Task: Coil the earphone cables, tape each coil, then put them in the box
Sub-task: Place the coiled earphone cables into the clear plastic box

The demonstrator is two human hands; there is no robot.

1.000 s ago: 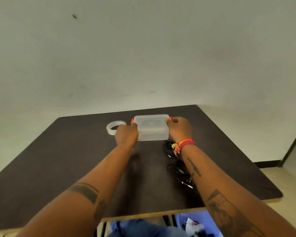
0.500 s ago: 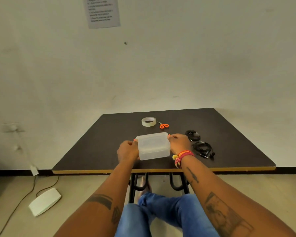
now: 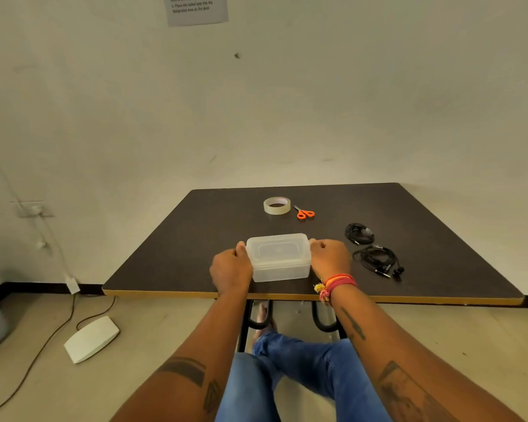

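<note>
A translucent plastic box (image 3: 278, 257) with its lid on sits near the front edge of the dark table (image 3: 195, 239). My left hand (image 3: 230, 269) grips its left end and my right hand (image 3: 329, 258) grips its right end, fingers curled round the sides. Two black earphone cables lie to the right of the box: one coiled bundle (image 3: 359, 233) farther back, and a looser bundle (image 3: 378, 262) nearer me with plugs and earbuds sticking out. A roll of clear tape (image 3: 276, 205) and small orange-handled scissors (image 3: 304, 212) lie toward the back of the table.
The table stands against a pale wall with a paper notice (image 3: 195, 9) on it. On the floor at left lie a white flat device (image 3: 91, 339) and a cable. My legs in blue jeans are under the table's front edge.
The view has pulled back from the table. The box, held in both hands, has come from the table's middle beside the tape toward its front edge.
</note>
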